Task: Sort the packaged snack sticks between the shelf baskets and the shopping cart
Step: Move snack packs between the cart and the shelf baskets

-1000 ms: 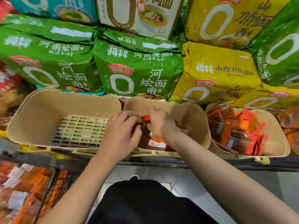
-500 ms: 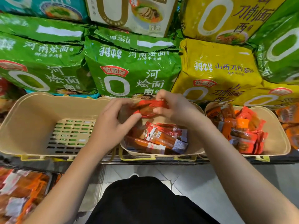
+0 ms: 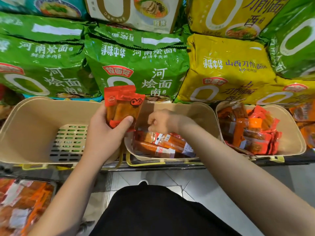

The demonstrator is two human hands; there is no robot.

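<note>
Above the middle beige plastic basket (image 3: pixel 201 114), a red-topped orange snack stick packet (image 3: pixel 123 106) is gripped upright by the left hand (image 3: pixel 104 133), its lower end hidden; the right hand (image 3: pixel 162 122) is curled, contents unclear

The three shelf baskets (image 3: pixel 34 116) look like matt beige plastic, smooth on the walls, the left one with a slotted grid floor (image 3: pixel 68 142). The snack pack (image 3: pixel 121 106) in the left hand (image 3: pixel 104 135) is glossy plastic film, red above and see-through over the orange sticks. The packs in the middle basket (image 3: pixel 162 145) and the right basket (image 3: pixel 252 133) have the same shiny, crinkled film with paper-white labels. The green noodle bags (image 3: pixel 136 65) and yellow noodle bags (image 3: pixel 230 68) behind are wrinkled glossy foil-like plastic. The floor (image 3: pixel 170 178) is smooth pale tile. The dark garment (image 3: pixel 153 213) is matt cloth.
</note>
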